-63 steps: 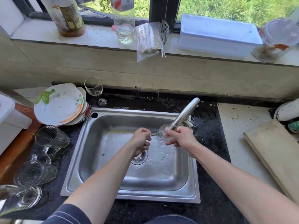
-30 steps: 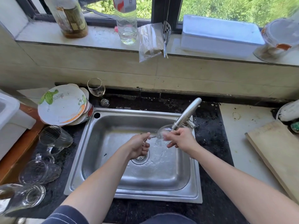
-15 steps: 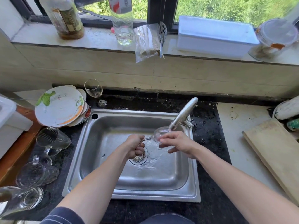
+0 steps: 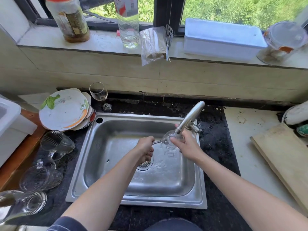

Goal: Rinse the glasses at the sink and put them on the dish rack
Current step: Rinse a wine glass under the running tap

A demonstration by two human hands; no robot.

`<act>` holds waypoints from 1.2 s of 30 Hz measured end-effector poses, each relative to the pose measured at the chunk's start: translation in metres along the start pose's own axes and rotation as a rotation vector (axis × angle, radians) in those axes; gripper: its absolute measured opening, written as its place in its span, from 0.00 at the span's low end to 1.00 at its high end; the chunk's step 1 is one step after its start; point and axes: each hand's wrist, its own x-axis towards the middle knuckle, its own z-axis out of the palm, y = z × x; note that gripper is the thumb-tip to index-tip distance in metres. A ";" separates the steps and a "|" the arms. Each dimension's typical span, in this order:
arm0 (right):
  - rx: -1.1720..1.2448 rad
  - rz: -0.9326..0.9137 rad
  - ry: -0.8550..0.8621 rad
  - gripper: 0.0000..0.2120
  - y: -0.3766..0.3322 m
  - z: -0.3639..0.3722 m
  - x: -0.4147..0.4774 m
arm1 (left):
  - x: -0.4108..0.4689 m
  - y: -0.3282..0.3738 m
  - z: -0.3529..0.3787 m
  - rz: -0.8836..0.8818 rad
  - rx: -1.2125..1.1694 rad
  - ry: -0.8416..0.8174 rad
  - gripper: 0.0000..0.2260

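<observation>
Over the steel sink [image 4: 116, 164] I hold a clear wine glass [image 4: 167, 138] sideways under the tap [image 4: 190, 116], with water running onto it. My left hand [image 4: 145, 147] is closed around its stem and foot. My right hand [image 4: 185, 145] cups and rubs the bowl. Another wine glass [image 4: 98, 93] stands upright behind the sink's left corner. Several clear glasses lie on the dark counter to the left: a tumbler [image 4: 56, 142], a mug [image 4: 40, 177] and one more glass [image 4: 23, 204]. No dish rack is in view.
A stack of plates [image 4: 64, 110] leans at the sink's back left. A white box [image 4: 10, 120] sits at the far left. A wooden cutting board [image 4: 286, 157] lies on the right. Bottles, a bag and a white container [image 4: 221, 39] line the windowsill.
My hands have stayed under the tap with the glass. My right hand has shifted around the bowl, rubbing it, while the left keeps hold of the stem.
</observation>
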 end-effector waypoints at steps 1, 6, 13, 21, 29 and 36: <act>0.021 0.013 -0.026 0.14 -0.001 0.004 0.001 | -0.002 0.000 -0.001 0.000 0.004 0.002 0.09; 0.188 0.369 0.076 0.16 -0.015 0.002 0.008 | -0.007 -0.010 -0.004 0.196 0.037 0.122 0.07; -0.323 -0.191 0.161 0.17 0.003 0.013 -0.007 | -0.014 0.004 -0.016 0.069 -0.039 0.127 0.08; -0.324 -0.021 -0.007 0.28 -0.011 0.004 0.009 | -0.011 -0.015 -0.005 0.336 0.241 0.175 0.06; -0.816 -0.219 0.029 0.24 -0.008 0.016 -0.005 | -0.011 -0.013 0.004 0.195 0.150 0.272 0.06; -0.826 -0.228 0.120 0.24 -0.015 0.015 0.004 | -0.026 -0.009 0.009 0.337 0.325 0.295 0.07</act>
